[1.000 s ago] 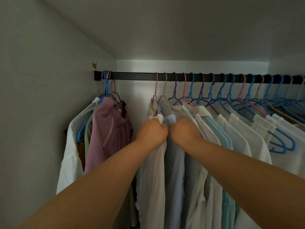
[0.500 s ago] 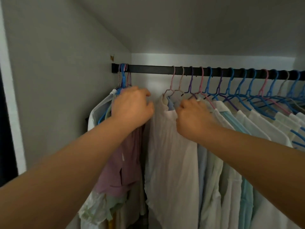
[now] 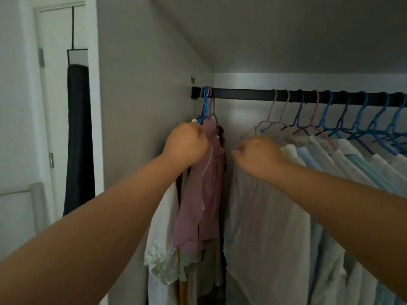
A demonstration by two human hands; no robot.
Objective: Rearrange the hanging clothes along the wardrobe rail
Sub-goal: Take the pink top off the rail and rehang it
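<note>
A black rail (image 3: 242,96) runs across the wardrobe's top. A tight bunch of clothes hangs at its left end, with a mauve jacket (image 3: 204,190) in front. My left hand (image 3: 186,144) has its fingers curled round the shoulder of that bunch, just under the blue hangers (image 3: 206,106). After a gap on the rail, a row of white and pale blue shirts (image 3: 264,216) hangs on pink, purple and blue hangers. My right hand (image 3: 257,157) holds the shoulder of the leftmost white shirt, fingers bent over the cloth.
The wardrobe's grey side wall (image 3: 143,106) stands close on the left, and a sloped ceiling (image 3: 286,29) hangs above. Beyond the wall, a dark garment (image 3: 78,139) hangs by a white door frame. More shirts crowd the rail toward the right.
My left hand left the white shirt and moved left onto the bunch at the rail's end. My right hand stayed on the white shirt's shoulder. The view swung left.
</note>
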